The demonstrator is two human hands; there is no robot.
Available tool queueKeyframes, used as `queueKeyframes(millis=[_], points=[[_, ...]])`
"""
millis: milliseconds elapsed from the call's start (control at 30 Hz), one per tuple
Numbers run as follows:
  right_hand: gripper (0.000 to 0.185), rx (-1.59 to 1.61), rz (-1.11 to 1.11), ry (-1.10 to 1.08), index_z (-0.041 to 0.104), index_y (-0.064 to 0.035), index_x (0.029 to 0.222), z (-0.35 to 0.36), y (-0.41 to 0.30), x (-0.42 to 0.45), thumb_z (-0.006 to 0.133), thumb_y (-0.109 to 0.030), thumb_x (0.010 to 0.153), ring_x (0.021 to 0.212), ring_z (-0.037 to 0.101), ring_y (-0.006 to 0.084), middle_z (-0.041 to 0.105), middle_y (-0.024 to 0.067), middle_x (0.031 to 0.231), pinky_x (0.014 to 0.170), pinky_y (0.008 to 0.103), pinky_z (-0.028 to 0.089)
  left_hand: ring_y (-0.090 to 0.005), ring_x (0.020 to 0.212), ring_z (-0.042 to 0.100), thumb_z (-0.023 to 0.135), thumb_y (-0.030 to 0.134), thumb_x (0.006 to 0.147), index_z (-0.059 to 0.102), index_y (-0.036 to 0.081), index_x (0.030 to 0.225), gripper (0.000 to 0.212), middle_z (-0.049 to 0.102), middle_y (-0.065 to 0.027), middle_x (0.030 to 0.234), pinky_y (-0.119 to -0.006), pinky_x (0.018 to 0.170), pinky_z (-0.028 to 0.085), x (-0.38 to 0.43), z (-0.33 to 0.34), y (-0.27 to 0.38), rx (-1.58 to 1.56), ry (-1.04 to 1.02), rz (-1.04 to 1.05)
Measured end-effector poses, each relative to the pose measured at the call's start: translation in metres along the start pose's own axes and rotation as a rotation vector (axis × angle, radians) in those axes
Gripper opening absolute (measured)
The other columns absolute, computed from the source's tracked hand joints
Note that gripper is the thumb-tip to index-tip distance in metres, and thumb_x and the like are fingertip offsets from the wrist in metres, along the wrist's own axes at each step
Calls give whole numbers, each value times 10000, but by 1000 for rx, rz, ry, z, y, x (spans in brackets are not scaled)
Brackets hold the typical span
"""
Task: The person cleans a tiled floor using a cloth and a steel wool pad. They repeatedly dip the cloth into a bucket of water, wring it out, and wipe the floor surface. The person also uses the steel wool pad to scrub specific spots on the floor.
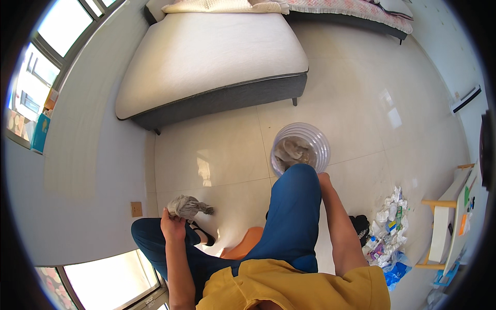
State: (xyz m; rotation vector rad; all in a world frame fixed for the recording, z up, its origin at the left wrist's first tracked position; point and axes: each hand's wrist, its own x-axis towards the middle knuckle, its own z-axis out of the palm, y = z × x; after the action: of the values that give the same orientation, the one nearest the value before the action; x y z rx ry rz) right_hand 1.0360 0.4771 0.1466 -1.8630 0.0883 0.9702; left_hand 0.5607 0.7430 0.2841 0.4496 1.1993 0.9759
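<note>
A crumpled grey cloth (186,207) hangs from my left hand (173,224), over the floor beside my left knee. My right hand (324,178) is at the near right side of a clear ribbed plastic bucket (323,145), mostly hidden behind my right knee, so its fingers cannot be made out. Inside the bucket lies another wet-looking greyish-brown cloth (292,150) in murky water. An orange plastic object (248,242), perhaps a stool, is partly visible between my legs.
A cream-topped sofa section (217,54) with a dark base stands ahead. Crumpled tissues, wrappers and a blue bag (397,271) lie on the tiled floor at right, beside a black item (360,228). A white easel-like stand (441,232) is farther right; a wall with a socket (136,209) is at left.
</note>
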Motion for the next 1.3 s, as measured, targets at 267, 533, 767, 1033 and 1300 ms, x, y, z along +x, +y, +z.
queueKeyframes(millis=[267, 533, 767, 1033, 1300], points=[[236, 616, 271, 196, 455, 76, 1022, -156, 83, 22, 401, 17, 800, 910, 662, 449, 592, 295, 1005, 833, 542, 529, -244, 1060, 569, 473, 315, 1008, 560, 52, 1174, 323, 616, -73, 1160, -436, 955, 407, 4, -3, -14, -98, -9, -71], [221, 937, 400, 354, 494, 15, 1068, -250, 177, -8, 396, -60, 884, 968, 656, 399, 618, 196, 1027, 797, 508, 515, -247, 1111, 531, 518, 300, 997, 547, 54, 1180, 308, 604, -70, 1156, -432, 996, 391, -10, 4, -2, -175, 18, -67], [261, 981, 347, 347, 542, -65, 1096, -234, 175, -57, 462, -261, 944, 921, 665, 303, 641, 123, 1026, 740, 400, 540, -191, 1046, 564, 589, 240, 966, 591, 86, 1070, 186, 624, -44, 1092, -377, 961, 424, -39, 33, 40, -240, -356, 121], [247, 842, 200, 160, 544, -74, 1100, -224, 153, -81, 535, -262, 939, 922, 655, 270, 664, 135, 1028, 742, 386, 549, -90, 739, 560, 608, 186, 944, 563, 100, 780, 191, 583, 27, 773, -260, 725, 476, -4, 48, 112, 219, -320, 365], [209, 469, 111, 130, 554, -95, 1099, -112, 41, -101, 598, -168, 908, 875, 668, 236, 655, 97, 959, 709, 357, 551, -91, 706, 533, 628, 189, 918, 572, 104, 769, 180, 526, 24, 720, -266, 654, 463, 83, 6, 94, 235, -242, 344]])
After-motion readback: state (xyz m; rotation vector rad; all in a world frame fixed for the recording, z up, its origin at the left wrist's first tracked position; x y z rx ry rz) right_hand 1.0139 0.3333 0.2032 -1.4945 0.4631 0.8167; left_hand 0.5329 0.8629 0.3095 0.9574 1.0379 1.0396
